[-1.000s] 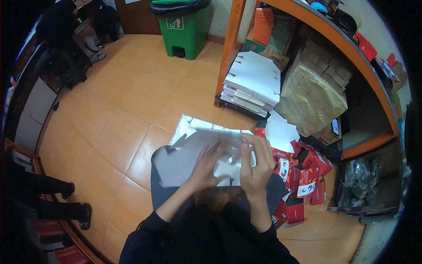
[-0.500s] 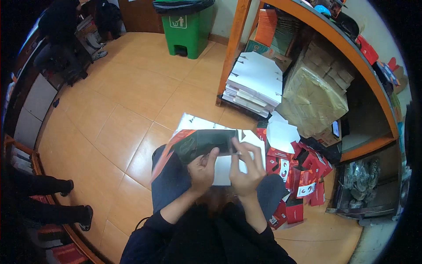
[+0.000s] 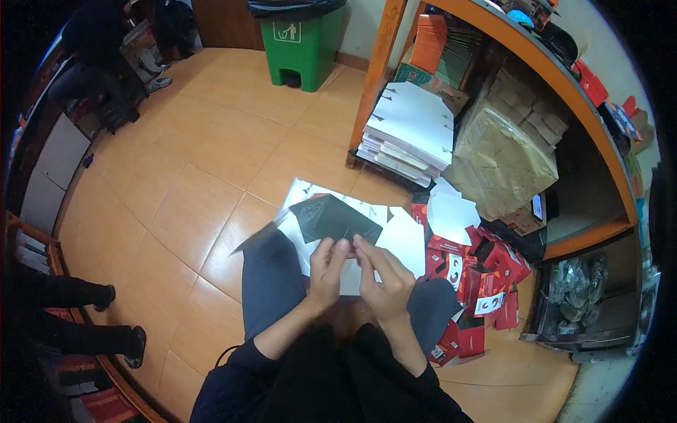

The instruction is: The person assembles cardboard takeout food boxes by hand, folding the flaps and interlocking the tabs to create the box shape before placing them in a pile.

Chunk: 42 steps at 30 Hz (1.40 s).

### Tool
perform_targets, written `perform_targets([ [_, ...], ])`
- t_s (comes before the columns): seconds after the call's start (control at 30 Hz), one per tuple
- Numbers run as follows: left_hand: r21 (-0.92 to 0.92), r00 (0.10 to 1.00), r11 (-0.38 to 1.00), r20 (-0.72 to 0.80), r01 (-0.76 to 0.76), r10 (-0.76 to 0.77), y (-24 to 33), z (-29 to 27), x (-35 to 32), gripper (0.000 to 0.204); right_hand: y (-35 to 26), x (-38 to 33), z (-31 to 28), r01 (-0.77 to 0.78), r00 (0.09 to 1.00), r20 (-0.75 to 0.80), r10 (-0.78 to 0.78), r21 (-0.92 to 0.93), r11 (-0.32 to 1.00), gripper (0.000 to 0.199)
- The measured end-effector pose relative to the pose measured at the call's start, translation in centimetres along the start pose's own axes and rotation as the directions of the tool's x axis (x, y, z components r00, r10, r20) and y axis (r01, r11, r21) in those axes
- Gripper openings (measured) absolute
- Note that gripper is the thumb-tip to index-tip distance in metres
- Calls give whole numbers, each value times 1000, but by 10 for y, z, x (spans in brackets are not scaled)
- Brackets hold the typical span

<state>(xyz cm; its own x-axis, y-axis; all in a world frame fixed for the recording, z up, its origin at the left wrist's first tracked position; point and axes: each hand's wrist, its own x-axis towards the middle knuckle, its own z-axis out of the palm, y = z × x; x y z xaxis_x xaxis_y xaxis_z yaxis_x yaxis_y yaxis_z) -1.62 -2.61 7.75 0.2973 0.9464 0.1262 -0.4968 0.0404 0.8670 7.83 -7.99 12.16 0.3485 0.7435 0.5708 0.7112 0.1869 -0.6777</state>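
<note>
A printed cardboard box blank (image 3: 337, 220), dark green on its visible panel with a grey flap slanting off to the left, is up over my lap. My left hand (image 3: 326, 275) pinches its near edge between thumb and fingers. Close beside it, my right hand (image 3: 386, 283) is closed on the same edge, fingertips together. Beneath lie white die-cut sheets (image 3: 405, 245) across my thighs, partly covered by the blank and my hands.
Several red printed boxes (image 3: 490, 282) are heaped on the floor to my right. A stack of white sheets (image 3: 409, 127) and a plastic-wrapped bundle (image 3: 504, 162) fill an orange-framed shelf (image 3: 384, 63). A green bin (image 3: 300, 53) stands ahead. Another person's legs (image 3: 84, 310) are at left.
The blank has turned and tilted, so its orange-red side no longer faces up at the left. My right hand has moved left and down, closing on the near edge beside my left hand.
</note>
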Motion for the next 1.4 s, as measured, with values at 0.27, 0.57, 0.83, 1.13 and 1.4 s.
perform_targets([
  [0.27,585,822,690,569,-426,25,2,-13,-13,32,-14,32,11,-12,998,-69,0,-172,985,20],
  [0.57,602,957,796,196,56,-215,9,-29,-6,31,32,43,-4,353,932,64,-356,57,934,34],
  [0.83,775,897,465,429,-427,107,-7,-56,-13,31,19,16,9,348,933,-109,-342,47,936,30],
  [1.13,805,776,-29,580,-592,248,-10,-45,-6,32,5,22,6,41,999,27,-43,63,997,34],
  [1.4,599,750,794,571,-102,-334,-30,-52,10,34,45,-16,-55,-294,947,-212,240,-284,913,50],
])
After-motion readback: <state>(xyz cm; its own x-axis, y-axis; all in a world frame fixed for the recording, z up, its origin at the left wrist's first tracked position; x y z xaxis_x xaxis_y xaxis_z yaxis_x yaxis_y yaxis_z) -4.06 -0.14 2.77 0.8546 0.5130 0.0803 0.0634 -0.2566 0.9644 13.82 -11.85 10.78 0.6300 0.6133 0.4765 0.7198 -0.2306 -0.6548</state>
